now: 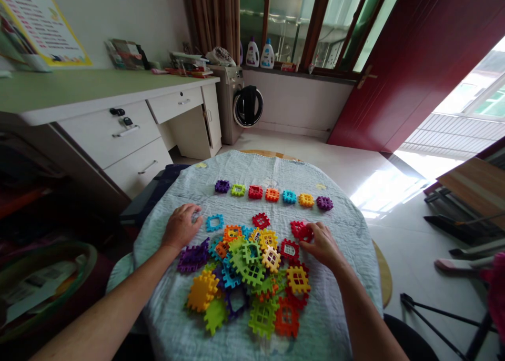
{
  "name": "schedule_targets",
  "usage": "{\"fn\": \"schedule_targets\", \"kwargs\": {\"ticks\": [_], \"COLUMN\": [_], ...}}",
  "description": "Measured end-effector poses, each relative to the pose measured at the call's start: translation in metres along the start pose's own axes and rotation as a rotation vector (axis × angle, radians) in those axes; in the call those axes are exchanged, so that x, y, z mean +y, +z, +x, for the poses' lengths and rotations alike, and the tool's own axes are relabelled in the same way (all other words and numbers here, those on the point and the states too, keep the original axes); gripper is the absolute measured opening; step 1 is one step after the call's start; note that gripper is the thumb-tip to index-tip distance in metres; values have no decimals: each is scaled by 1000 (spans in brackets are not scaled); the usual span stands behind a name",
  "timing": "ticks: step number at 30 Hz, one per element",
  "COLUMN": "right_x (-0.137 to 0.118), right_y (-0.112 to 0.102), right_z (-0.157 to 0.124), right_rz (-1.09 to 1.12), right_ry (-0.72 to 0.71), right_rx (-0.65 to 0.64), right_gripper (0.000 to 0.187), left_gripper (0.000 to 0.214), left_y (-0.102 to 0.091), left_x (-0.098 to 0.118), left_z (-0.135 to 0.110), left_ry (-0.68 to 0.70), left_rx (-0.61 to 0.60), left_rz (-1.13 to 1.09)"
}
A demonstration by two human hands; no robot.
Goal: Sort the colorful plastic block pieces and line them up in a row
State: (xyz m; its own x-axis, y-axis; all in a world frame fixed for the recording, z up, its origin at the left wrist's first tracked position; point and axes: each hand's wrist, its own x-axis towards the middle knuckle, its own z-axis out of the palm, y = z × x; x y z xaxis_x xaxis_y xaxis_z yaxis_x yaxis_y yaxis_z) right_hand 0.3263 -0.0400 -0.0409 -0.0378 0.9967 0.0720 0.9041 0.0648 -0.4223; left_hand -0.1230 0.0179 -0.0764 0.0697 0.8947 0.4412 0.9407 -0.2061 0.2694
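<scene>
A pile of colourful plastic interlocking tiles (252, 277) lies on a round table covered with a pale blue cloth (236, 171). Farther back, a row of several tiles (272, 194) runs from purple on the left to purple on the right. My right hand (321, 242) pinches a red tile (302, 230) at the pile's right edge. My left hand (182, 226) rests on the cloth with fingers curled, beside a lone blue tile (214, 222). Another red tile (261, 220) lies loose between pile and row.
A green-topped desk with white drawers (118, 124) stands to the left. A washing machine (236, 103) is at the back under the window. A dark red door (414, 61) is on the right. Black stands and a wooden board (469, 187) lie at the right.
</scene>
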Motion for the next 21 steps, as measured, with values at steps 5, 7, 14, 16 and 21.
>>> {"fn": "schedule_targets", "kwargs": {"ticks": [5, 7, 14, 16, 21], "right_x": [0, -2, 2, 4, 6], "right_y": [-5, -6, -5, -7, -6], "right_z": [12, 18, 28, 28, 30], "right_rz": [26, 9, -2, 9, 6], "right_ry": [-63, -72, -95, -105, -100], "right_rx": [2, -39, -181, -206, -201], "right_gripper": [41, 43, 45, 45, 50], "left_gripper": [24, 25, 24, 24, 23], "left_y": [1, 0, -1, -1, -1], "left_x": [-1, -1, 1, 1, 2], "left_z": [0, 0, 1, 1, 1], "left_ry": [4, 2, -7, -7, -8], "left_rx": [-2, -4, -10, -8, -5], "left_rz": [3, 3, -2, -2, -11]}}
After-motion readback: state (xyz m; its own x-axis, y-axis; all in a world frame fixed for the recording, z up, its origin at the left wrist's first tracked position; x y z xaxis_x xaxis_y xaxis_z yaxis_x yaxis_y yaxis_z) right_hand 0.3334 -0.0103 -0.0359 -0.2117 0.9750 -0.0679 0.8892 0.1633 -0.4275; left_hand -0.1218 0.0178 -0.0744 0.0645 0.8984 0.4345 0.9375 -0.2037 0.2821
